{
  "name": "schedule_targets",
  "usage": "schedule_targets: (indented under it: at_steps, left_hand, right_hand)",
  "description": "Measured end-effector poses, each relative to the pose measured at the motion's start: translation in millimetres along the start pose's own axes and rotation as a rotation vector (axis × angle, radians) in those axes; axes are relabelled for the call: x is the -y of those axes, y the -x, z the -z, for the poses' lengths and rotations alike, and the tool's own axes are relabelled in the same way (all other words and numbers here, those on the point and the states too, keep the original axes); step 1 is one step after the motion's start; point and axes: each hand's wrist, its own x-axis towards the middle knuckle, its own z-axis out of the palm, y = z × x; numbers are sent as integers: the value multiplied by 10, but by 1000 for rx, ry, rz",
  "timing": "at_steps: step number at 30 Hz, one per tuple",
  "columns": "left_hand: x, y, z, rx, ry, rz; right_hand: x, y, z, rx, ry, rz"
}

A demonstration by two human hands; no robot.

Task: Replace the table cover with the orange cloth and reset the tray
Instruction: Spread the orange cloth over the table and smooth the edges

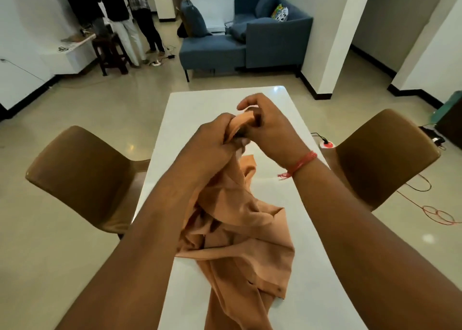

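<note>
No legible text, label, brand, number or sign anywhere in view. Far patterned cushion [280, 13] on the sofa [275, 42]: print only, no readable characters.

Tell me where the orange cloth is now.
The orange cloth lies bunched mid-table on the white table, its top end held by the left hand and right hand.

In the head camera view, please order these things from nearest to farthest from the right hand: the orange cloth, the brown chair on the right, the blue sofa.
1. Orange cloth: in the grip of the right hand, over the white table.
2. Brown chair on the right: beside the table.
3. Blue sofa: across the room, beyond the table's far end.
</note>
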Motion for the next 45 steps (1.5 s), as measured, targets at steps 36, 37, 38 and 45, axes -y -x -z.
schedule_targets:
  at_steps: [36, 37, 38, 45]
  left_hand:
    - [-60, 125, 786, -786, 431, 136]
    - [-104, 129, 903, -810, 436, 80]
    - [-153, 127, 983, -771, 421, 34]
    - [-91, 113, 102, 156, 59, 27]
  right_hand:
    - [-357, 49, 212, 236, 523, -81]
    - [-472, 123, 206, 199, 503, -131]
    - [-541, 180, 185, 151, 475, -162]
    - [-49, 53, -59, 82, 381, 6]
